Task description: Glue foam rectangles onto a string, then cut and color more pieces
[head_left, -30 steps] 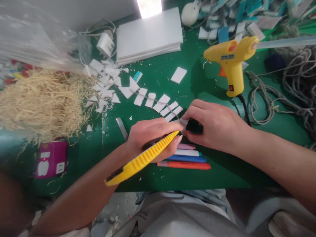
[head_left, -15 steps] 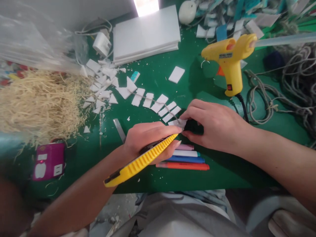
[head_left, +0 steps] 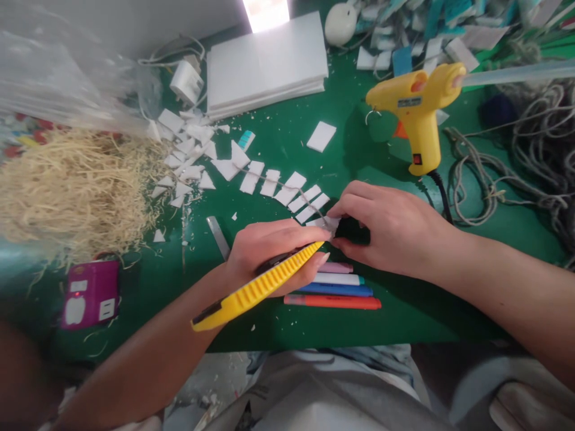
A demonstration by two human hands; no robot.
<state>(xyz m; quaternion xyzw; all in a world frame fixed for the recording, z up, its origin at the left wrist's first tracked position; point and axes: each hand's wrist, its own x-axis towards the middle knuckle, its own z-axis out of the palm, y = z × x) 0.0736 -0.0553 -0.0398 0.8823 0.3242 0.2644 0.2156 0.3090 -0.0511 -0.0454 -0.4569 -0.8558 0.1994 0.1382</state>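
Observation:
My left hand [head_left: 269,245] is closed around a yellow utility knife [head_left: 258,290], its handle slanting down toward my wrist. Thumb and fingers of my right hand [head_left: 386,227] pinch the edge of a small white foam-board piece [head_left: 324,222], where the fingertips of both hands meet. The knife's tip end is at this piece; my fingers hide its blade. From there a grey string [head_left: 287,187] runs up and left across several white foam-board strips [head_left: 251,176] lying in a row. Below my fingers lie several markers, among them a red marker [head_left: 332,301] and a blue one [head_left: 336,290].
A yellow glue gun [head_left: 417,114] with its cord stands right of centre, beside tangled grey rope [head_left: 489,179]. White sheets [head_left: 269,66] are stacked at the back. Foam scraps [head_left: 188,143], straw-like shreds [head_left: 81,191] and a magenta box [head_left: 91,294] occupy the left.
The rear end of the knife's handle has lifted slightly. My right hand and the foam piece have stayed practically still.

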